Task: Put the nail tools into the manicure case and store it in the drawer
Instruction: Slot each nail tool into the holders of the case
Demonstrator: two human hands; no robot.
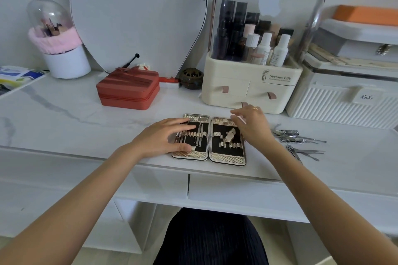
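The gold manicure case (pixel 228 157) lies open flat on the white desk, black lining up. A few slim tools (pixel 201 133) sit under the straps of its left half, and a clipper (pixel 229 134) sits in the right half. My left hand (pixel 163 137) rests on the left half with straight fingers. Over the right half's top corner hovers my right hand (pixel 252 125), fingers loosely spread, holding nothing I can see. Several loose steel nail tools (pixel 299 142) lie on the desk to the right of the case. Two shut desk drawers (pixel 232 191) run under the desk edge.
A red zipped box (pixel 129 92) stands behind the case to the left. A cream cosmetics organiser (pixel 249 88) with small drawers stands right behind my right hand. A white ribbed box (pixel 342 99) is at the far right, a brush holder (pixel 64 58) and a mirror (pixel 137 17) at the back left.
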